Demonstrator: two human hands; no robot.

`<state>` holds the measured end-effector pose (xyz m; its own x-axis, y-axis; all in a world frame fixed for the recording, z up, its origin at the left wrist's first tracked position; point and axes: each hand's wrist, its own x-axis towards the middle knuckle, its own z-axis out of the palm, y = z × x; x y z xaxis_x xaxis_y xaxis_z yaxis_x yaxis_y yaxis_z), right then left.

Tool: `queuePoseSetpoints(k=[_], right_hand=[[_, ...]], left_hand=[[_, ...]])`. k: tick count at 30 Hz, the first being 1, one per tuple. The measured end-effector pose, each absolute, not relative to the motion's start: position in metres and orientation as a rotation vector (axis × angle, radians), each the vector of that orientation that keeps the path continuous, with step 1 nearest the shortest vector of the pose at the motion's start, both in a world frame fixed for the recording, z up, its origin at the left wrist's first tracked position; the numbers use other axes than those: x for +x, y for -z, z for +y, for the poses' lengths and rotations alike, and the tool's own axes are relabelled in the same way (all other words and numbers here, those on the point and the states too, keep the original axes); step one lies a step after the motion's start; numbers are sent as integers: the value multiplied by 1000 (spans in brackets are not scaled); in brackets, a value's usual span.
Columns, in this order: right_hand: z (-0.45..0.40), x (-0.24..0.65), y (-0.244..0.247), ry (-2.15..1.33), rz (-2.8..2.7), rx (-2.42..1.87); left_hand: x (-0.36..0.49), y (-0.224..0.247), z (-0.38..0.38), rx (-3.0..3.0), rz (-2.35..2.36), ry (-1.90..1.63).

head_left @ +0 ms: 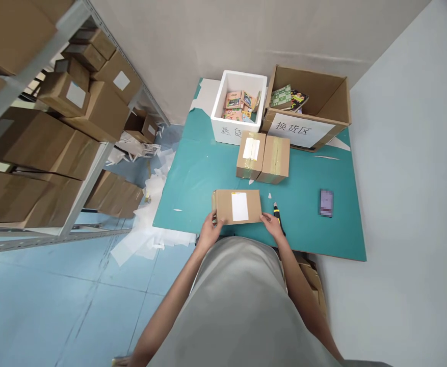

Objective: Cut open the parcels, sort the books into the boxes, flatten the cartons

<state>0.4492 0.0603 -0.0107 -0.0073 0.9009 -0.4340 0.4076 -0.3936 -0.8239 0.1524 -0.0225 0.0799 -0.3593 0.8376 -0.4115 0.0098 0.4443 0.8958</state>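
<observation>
A flat brown cardboard box (226, 208) with a white label lies near the front edge of the green table (192, 168). My left hand (210, 230) grips its left front corner, and my right hand (272, 224) holds its right front corner. Beside my right hand is a black and yellow utility knife (277, 213). Two taped boxes stand side by side behind the flat box, the left one (251, 155) with a white label, the right one (274, 159) without a visible label.
At the table's back stand a white foam bin (218, 124) with small books and an open carton (328, 112) with books. A phone (326, 203) lies on the right. Shelves with boxes (101, 109) rise at left; paper scraps (147, 232) litter the floor.
</observation>
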Motion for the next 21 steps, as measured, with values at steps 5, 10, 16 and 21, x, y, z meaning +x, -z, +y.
queuePoseSetpoints(k=[5, 10, 16, 21], right_hand=[[63, 471, 9, -1297, -1318, -1930], [65, 472, -1, -1286, -1338, -1998], [63, 453, -28, -1358, -1459, -1974], [51, 408, -65, -1428, -1674, -1933]], left_hand=[[184, -127, -19, 1061, 1461, -961], [196, -147, -16, 1201, 1375, -828], [164, -104, -21, 1010, 1490, -903], [124, -56, -26, 669, 1702, -947]])
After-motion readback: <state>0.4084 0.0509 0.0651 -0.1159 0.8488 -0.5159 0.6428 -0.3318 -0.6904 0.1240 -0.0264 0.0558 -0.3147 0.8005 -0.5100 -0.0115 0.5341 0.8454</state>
